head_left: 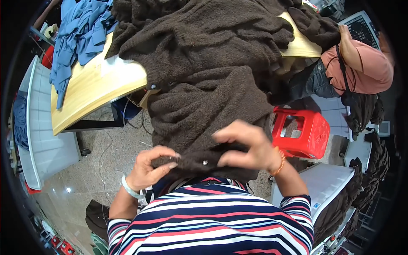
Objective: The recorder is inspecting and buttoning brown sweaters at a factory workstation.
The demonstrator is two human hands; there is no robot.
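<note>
A dark brown fuzzy knitted garment [204,106] drapes from the table down over my lap. My left hand [148,166] pinches its edge between thumb and fingers, left of a small shiny button [205,162]. To the right of that button, my right hand [248,146] hovers over the cloth with thumb and fingers apart, slightly smeared by motion and holding nothing that I can see. Another shiny button [154,86] sits on the brown cloth by the table's edge.
More brown garments cover the pale wooden table [95,91]; blue cloth [83,36] hangs over its left side. A red plastic stool [304,134] stands at right, near a person in pink [367,66]. White bins [46,123] flank both sides.
</note>
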